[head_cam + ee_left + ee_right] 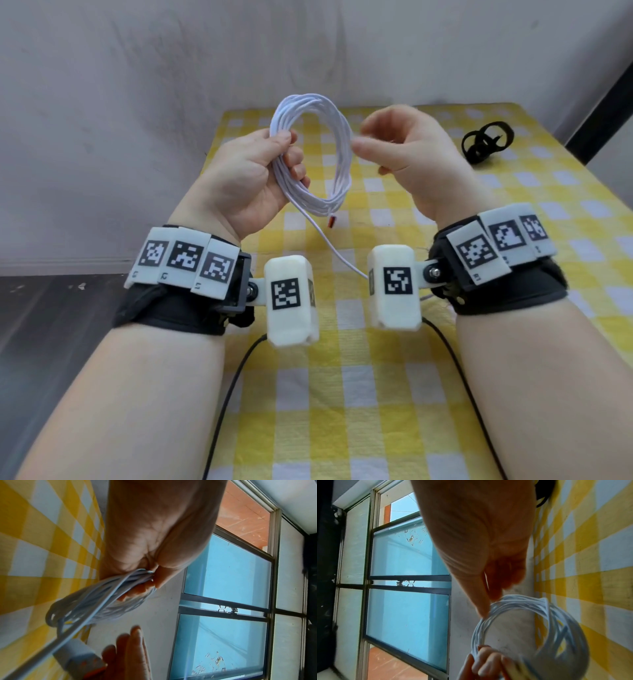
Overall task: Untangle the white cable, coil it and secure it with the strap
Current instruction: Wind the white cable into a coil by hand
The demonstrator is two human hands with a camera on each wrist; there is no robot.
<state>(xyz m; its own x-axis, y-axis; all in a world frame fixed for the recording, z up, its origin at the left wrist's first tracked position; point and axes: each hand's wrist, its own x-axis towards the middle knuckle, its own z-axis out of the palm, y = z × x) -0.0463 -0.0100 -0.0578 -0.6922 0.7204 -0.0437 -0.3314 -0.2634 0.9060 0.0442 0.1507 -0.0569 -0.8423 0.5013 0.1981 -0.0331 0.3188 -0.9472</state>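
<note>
The white cable [310,102] is wound into a coil of several loops and stands upright above the table. My left hand [291,154] grips the coil's left side between thumb and curled fingers. My right hand [359,138] is at the coil's right side, blurred, with its thumb tip touching the loops [556,622]. In the right wrist view a thin strand runs between that thumb and the curled fingers [503,577]. A loose tail [337,251] hangs from the coil's bottom toward my right wrist. A red-orange plug [331,222] dangles under the coil. The black strap [486,142] lies looped at the back right.
A yellow-and-white checked cloth [376,394] covers the table. Its left edge runs beside dark floor, and a pale wall [171,85] stands behind. Two black cords [233,387] trail from the wrist cameras across the near cloth.
</note>
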